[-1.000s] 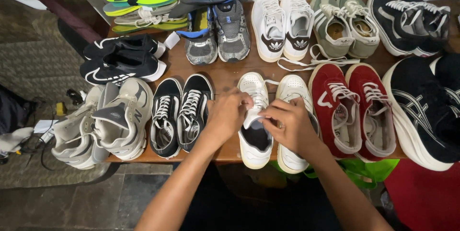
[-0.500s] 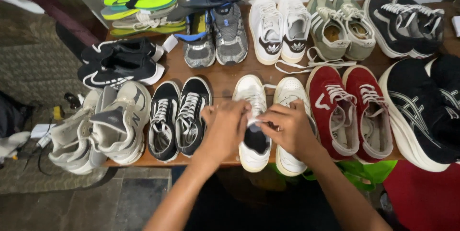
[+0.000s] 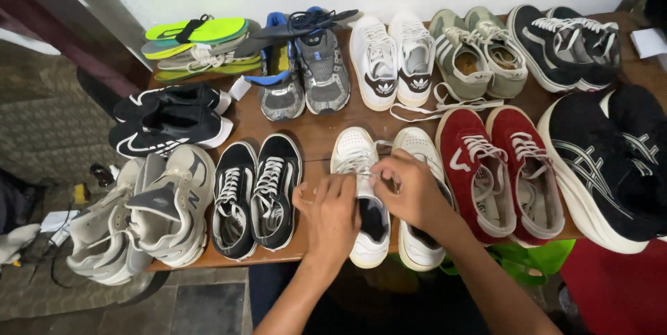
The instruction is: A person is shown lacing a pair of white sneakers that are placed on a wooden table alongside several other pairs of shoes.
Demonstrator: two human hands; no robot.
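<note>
Both hands work over one white sneaker (image 3: 361, 203): left hand (image 3: 332, 210) and right hand (image 3: 410, 189) each pinch its white lace (image 3: 366, 174). Probably light and soft (limp lace), best gripped near the eyelets.

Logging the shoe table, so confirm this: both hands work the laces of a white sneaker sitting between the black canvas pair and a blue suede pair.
Wrong colour: in the head view the suede pair is red, not blue. Both hands, left and right, are at the white sneaker's laces, beside the black canvas pair.
</note>
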